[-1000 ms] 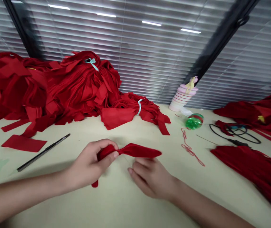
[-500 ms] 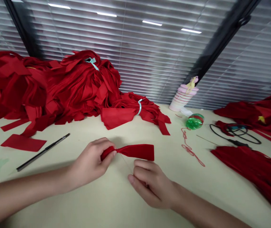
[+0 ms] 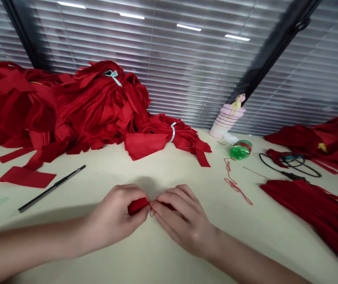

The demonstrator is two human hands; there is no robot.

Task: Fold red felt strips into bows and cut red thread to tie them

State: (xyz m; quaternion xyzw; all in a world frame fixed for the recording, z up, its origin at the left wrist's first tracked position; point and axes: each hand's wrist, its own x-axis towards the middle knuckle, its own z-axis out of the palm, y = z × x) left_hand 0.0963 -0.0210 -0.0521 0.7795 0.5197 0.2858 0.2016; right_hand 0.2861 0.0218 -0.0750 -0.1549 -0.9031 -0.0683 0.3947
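My left hand (image 3: 127,209) is closed round one end of a red ribbon strip (image 3: 138,206), which bulges between thumb and fingers. Close beside it, my right hand (image 3: 183,217) pinches at the strip's gathered middle, its fingertips almost touching the left ones. A small loop of red thread (image 3: 152,212) sticks out below the pinch. The strip's other end is mostly hidden behind the fingers of my right hand. Both hands are just above the pale table (image 3: 121,260).
Red ribbon bundles (image 3: 94,106) lie along the blinds. A black pen-like stick (image 3: 53,188) and a red piece (image 3: 27,177) rest at left. Rightward are a green spool (image 3: 240,150) with red thread, a pink-white cup (image 3: 226,120), a black cable (image 3: 299,165) and more red strips (image 3: 305,209).
My right hand has moved up and left from pulling the thread to the gathered middle of the strip. It now covers the strip's right end, and a thread loop shows below.
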